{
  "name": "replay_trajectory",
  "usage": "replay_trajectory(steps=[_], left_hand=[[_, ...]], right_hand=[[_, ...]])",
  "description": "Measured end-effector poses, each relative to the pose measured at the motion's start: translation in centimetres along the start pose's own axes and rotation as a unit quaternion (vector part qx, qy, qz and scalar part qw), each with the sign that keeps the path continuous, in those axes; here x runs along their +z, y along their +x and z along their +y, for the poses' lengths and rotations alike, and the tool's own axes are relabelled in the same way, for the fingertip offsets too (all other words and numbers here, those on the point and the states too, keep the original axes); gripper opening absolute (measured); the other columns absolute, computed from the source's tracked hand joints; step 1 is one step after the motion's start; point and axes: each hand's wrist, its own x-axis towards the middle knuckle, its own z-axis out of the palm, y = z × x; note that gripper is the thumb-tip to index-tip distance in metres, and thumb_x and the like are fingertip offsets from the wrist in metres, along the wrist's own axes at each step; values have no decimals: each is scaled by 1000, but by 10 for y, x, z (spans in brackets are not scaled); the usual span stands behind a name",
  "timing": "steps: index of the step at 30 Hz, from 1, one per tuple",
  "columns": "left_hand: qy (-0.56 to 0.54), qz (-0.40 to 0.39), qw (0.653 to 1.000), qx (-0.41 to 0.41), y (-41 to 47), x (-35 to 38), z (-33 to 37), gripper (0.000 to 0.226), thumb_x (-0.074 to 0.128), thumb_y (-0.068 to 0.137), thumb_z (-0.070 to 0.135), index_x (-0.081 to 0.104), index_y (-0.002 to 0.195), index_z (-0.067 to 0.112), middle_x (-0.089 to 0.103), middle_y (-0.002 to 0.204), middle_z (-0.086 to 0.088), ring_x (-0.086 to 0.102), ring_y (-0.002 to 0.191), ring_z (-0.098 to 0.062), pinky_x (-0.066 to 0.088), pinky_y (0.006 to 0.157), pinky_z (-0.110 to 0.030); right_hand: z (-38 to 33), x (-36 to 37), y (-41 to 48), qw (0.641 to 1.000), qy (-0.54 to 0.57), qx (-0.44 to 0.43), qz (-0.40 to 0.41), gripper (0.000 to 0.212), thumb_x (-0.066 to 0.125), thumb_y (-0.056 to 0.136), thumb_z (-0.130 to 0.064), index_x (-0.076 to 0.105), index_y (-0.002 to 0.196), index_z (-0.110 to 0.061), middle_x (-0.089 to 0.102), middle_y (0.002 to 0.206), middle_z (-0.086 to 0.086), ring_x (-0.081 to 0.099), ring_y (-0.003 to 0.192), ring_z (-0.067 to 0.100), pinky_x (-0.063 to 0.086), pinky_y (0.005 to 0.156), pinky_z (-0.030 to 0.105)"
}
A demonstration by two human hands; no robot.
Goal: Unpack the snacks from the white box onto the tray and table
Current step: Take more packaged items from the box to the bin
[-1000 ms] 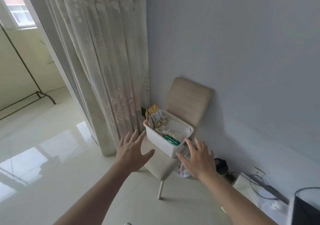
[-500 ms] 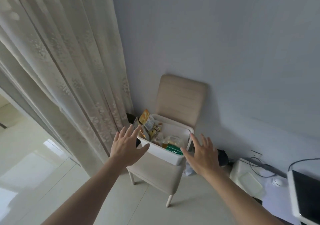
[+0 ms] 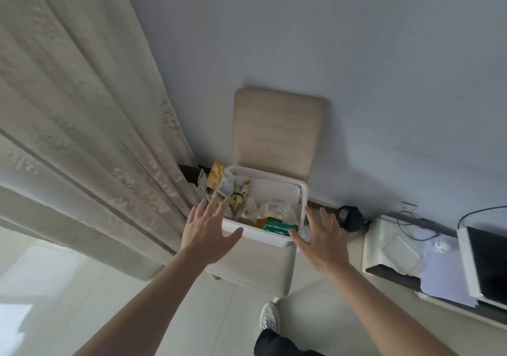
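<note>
Spread and empty, left hand and right hand flank the white box rim

Head view, angled down, near white box

The left hand covers the near left corner of the box, and the right hand covers its right wall; whether either touches it cannot be told. Print on the snacks is too blurred to read, and the lower packs lie buried. The right edge cuts off the screen, the bottom edge the trouser leg.
</note>
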Motion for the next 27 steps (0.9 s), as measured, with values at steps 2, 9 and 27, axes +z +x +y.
replay_trajectory(steps=[2, 9, 27], left_hand=[[5, -5, 1000, 6, 22, 2, 0, 97, 22, 80, 85, 13, 162, 34, 14, 171, -2, 13, 157, -28, 12, 129, -47], [-19, -14, 1000, 21, 96, 17, 7, 87, 37, 90, 77, 14, 162, 34, 20, 170, -1, 15, 157, -26, 16, 128, -50], [-71, -141, 987, 38, 222, 140, -24, 81, 46, 97, 63, 4, 161, 40, 2, 172, 3, 4, 158, -27, 19, 125, -52]], right_hand=[[-1, 4, 22, 1000, 7, 4, -2, 80, 28, 90, -80, 13, 158, -41, 18, 168, 10, 12, 155, 36, 24, 121, 58], [-9, 10, 83, 999, 22, 29, -3, 83, 29, 90, -82, 11, 159, -39, 15, 169, 8, 13, 155, 35, 22, 123, 55], [-43, 110, 194, 990, 49, 130, 11, 87, 20, 84, -83, 10, 159, -38, 11, 170, 7, 13, 155, 35, 24, 122, 56]])
